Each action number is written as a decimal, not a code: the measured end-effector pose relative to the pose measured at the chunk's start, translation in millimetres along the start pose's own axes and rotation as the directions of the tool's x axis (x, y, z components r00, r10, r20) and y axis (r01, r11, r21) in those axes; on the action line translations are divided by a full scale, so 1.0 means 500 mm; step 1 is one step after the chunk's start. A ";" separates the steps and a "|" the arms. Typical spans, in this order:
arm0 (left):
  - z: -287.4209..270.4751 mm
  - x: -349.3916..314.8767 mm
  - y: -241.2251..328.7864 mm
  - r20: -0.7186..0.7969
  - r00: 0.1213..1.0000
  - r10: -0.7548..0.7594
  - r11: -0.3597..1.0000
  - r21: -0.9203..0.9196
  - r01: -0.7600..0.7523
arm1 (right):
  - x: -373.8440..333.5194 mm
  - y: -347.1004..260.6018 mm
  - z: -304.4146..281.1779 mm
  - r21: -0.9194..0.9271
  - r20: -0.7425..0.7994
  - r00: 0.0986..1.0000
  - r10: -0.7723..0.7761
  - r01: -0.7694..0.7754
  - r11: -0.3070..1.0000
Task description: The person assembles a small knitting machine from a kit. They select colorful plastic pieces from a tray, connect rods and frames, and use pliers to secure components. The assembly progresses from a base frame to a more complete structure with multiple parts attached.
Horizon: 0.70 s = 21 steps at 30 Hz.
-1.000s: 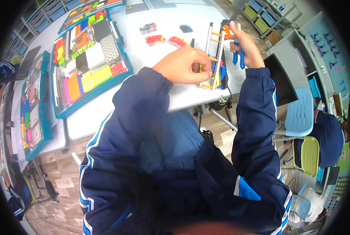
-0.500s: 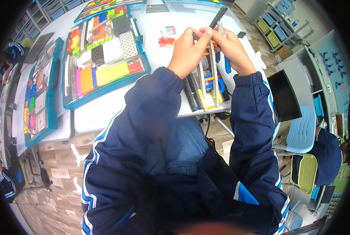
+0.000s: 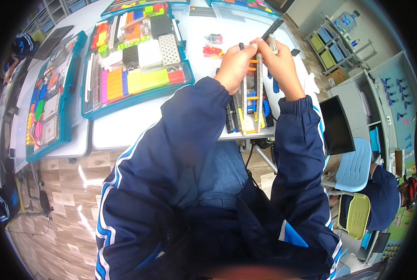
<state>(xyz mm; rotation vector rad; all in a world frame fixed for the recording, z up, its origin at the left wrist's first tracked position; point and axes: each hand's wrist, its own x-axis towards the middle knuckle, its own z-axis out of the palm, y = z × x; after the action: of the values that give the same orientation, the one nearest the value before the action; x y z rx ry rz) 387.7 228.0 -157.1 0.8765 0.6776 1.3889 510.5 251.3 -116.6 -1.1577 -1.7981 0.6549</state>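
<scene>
Monitor (image 3: pixel 335 127): dark screen.
Blue chair (image 3: pixel 354 165): near green chair (image 3: pixel 359 217).
Bins (image 3: pixel 327 59): yellow-green and blue, racked.
Floor (image 3: pixel 61 212): wood-patterned.

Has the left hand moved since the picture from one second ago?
Yes: the left hand has moved forward, away from the person, now farther from the near edge of the white table.

I count one bare left hand (image 3: pixel 235 66) and one bare right hand (image 3: pixel 283 65) of mine, one long frame of pale beams with orange crosspieces (image 3: pixel 245 105), four teal-rimmed plastic trays of pieces (image 3: pixel 138 99), one large black flat screen at my right (image 3: pixel 338 125), beside it one light-blue plastic chair (image 3: pixel 353 163) and one yellow-green plastic chair (image 3: pixel 359 217), and one grey metal rack (image 3: pixel 349 57) with two blue bins (image 3: pixel 336 49) and two yellow-green bins (image 3: pixel 327 59)
</scene>
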 end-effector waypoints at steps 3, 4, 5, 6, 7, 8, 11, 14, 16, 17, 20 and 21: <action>0.003 -0.007 0.004 -0.031 1.000 -0.002 0.999 -0.041 0.000 | -0.007 -0.005 0.011 0.003 -0.049 0.999 -0.004 0.004 1.000; 0.006 -0.008 0.003 -0.023 0.999 0.030 0.994 -0.105 -0.032 | -0.008 -0.006 0.015 -0.027 -0.075 0.997 -0.019 0.017 0.999; 0.007 -0.008 0.002 -0.032 0.999 0.034 0.994 -0.103 -0.037 | -0.008 -0.009 0.017 -0.067 -0.114 0.993 -0.016 0.009 0.998; 0.007 -0.008 0.002 -0.042 0.998 0.041 0.994 -0.100 -0.045 | -0.008 -0.011 0.019 -0.116 -0.126 0.991 -0.050 0.035 0.993; 0.008 -0.007 0.001 -0.053 0.997 0.049 0.994 -0.091 -0.054 | -0.009 -0.013 0.019 -0.174 -0.150 0.987 -0.064 0.037 0.984; 0.007 -0.005 0.001 -0.060 0.997 0.051 0.995 -0.082 -0.056 | -0.009 -0.015 0.019 -0.235 -0.174 0.981 -0.090 0.047 0.971; 0.003 -0.002 0.000 -0.051 0.997 0.056 0.996 -0.065 -0.060 | -0.007 -0.021 0.015 -0.148 -0.141 0.990 -0.022 0.001 0.989; 0.001 0.002 0.000 -0.008 0.997 0.071 0.996 -0.060 -0.071 | -0.007 -0.023 0.009 0.124 -0.047 0.995 0.092 -0.086 0.989; -0.002 0.003 0.001 0.013 0.999 0.032 0.996 -0.080 -0.031 | -0.008 -0.021 0.008 0.091 -0.052 0.996 0.066 -0.061 0.994; -0.002 0.002 0.001 0.023 1.000 0.007 0.996 -0.085 -0.006 | -0.010 -0.020 0.007 0.075 -0.062 0.997 0.055 -0.050 0.996; -0.006 -0.001 0.009 0.153 0.986 -0.067 0.982 -0.167 0.092 | -0.010 -0.015 0.006 -0.037 -0.117 0.993 0.023 -0.027 0.999; -0.007 -0.002 0.012 0.207 0.973 -0.099 0.966 -0.215 0.144 | -0.010 -0.013 0.004 -0.057 -0.136 0.990 0.035 -0.043 0.997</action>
<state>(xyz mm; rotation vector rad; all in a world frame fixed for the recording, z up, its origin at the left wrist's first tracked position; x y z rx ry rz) 381.5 227.2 -153.8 0.7623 0.4051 1.2241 506.7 244.1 -114.3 -1.2500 -1.6943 0.5351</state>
